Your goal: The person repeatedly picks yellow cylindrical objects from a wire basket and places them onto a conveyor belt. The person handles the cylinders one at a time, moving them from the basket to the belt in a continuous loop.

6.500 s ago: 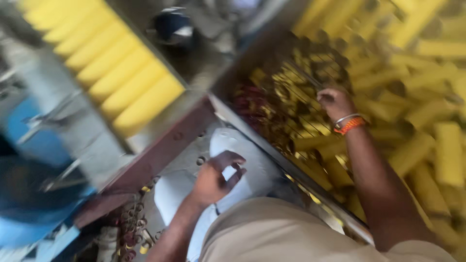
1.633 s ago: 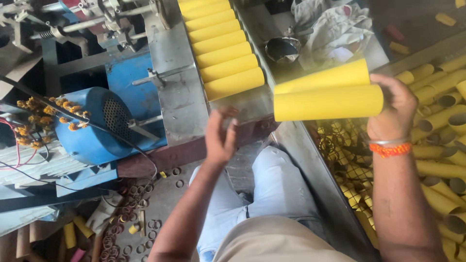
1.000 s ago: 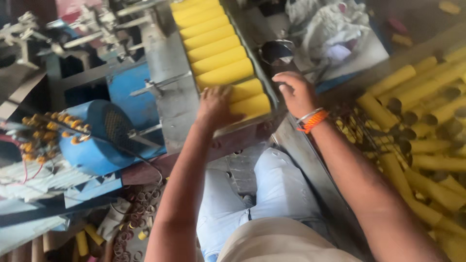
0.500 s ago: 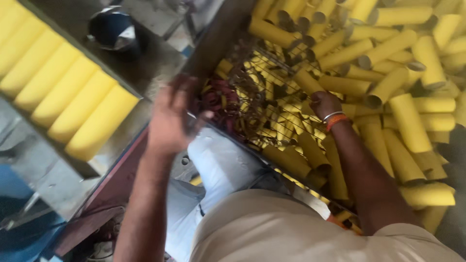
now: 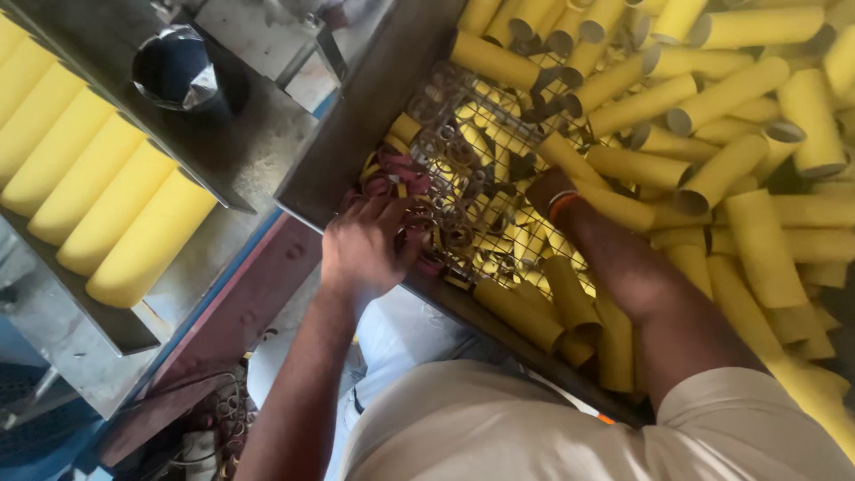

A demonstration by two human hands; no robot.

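My left hand (image 5: 367,249) rests on the near rim of a metal bin (image 5: 374,116), its fingers curled over a heap of red and yellow rings (image 5: 401,183). Its palm is hidden, so a grip cannot be made out. My right hand (image 5: 545,189), with an orange band at the wrist, reaches down among yellow cardboard tubes (image 5: 614,165) and short tube pieces on a wire mesh (image 5: 463,151). The fingers of that hand are buried in the pile and hidden.
A row of yellow tubes (image 5: 98,196) lies side by side in a metal tray at the left. A dark shiny cup (image 5: 178,71) stands behind it. A large pile of loose yellow tubes (image 5: 757,205) fills the right. Small rings (image 5: 227,410) litter the floor below.
The view has swung from the tray of tubes to the bin. My left hand dropped onto the rings at the bin's rim. My right hand dug deeper into the tubes.
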